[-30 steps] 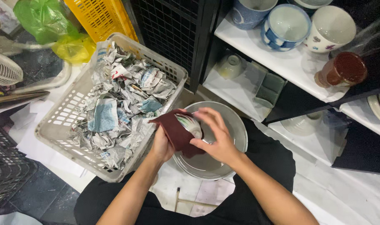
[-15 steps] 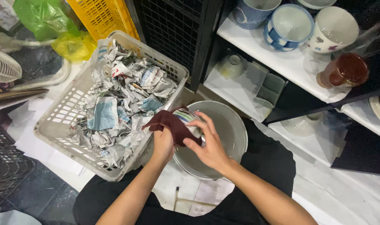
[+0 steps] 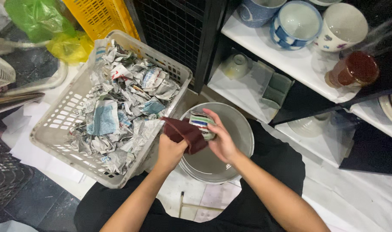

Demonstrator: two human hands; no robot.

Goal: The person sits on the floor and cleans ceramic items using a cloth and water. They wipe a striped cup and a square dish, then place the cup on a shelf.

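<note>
While the left hand [image 3: 170, 150] closed its grip on a dark red cloth [image 3: 184, 134], bunching the soft fabric against the thing beside it, the right hand [image 3: 221, 139] wrapped its fingers [image 3: 209, 116] around a small striped cup [image 3: 201, 122], thumb hidden behind it. Cup and cloth touched, held between the two hands just above a wide grey metal basin [image 3: 237, 129] that sat directly beneath them. Judging by its glazed look, the cup was likely stiff, light, slippery and breakable, so a hold around its wall, as the right hand had, seemed safer than one at the rim; the cloth would be limp and could be taken anywhere.

Just to the left of the left hand stood a pale plastic basket [image 3: 54, 129] filled with crumpled newspaper [image 3: 118, 107], its near corner touching the basin. Farther out beyond the basket lay a yellow crate [image 3: 97, 17] and a green plastic bag [image 3: 37, 19]. Beyond and to the right of the right hand, white shelves [image 3: 290, 60] carried a blue-and-white bowl [image 3: 295, 19], a white cup [image 3: 344, 25] and a reddish-brown jar [image 3: 352, 71], with a small pale bowl [image 3: 235, 65] on the shelf below.
</note>
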